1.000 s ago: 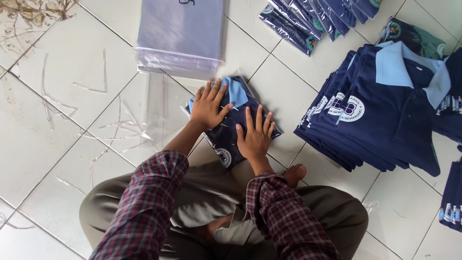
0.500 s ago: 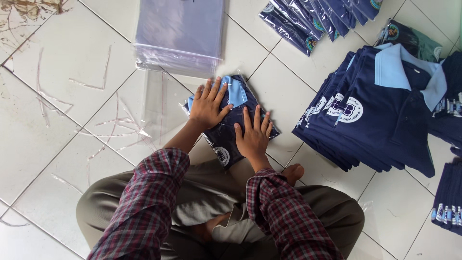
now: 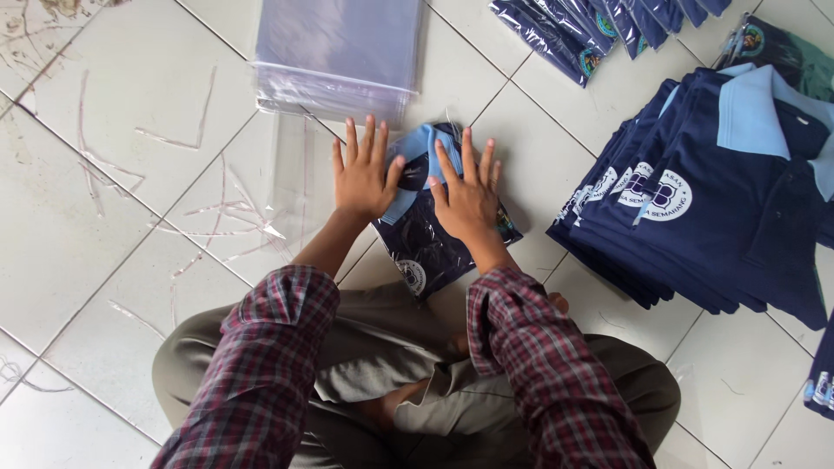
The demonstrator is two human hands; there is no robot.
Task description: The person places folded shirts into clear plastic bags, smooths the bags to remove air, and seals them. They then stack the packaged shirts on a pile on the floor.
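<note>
White tiled floor, scuffed, with thin clear plastic strips scattered on it left of the hands. Person sits cross-legged on it, plaid sleeves and khaki trousers at bottom of view.

Bagged shirt: folded navy polo with light blue collar, inside a clear plastic bag, lying flat on the floor right in front of the person's knees, centre of view. Round white logo patch shows at its near end.

Left hand: palm down, fingers spread and straight, pressing flat on the left part of the bagged shirt near the collar; fingertips reach past its far edge toward the floor. Not gripping anything.

Right hand: palm down, fingers spread, flat on the right part of the bagged shirt. Also open, no grasp. Both hands side by side, close, not touching each other.

Stack of empty clear plastic bags lies just beyond the hands, top centre, its near edge close to the left fingertips. Pile of folded navy polo shirts with light blue collars sits to the right, apart from the bagged shirt. Row of already bagged navy shirts fanned out at top right.
</note>
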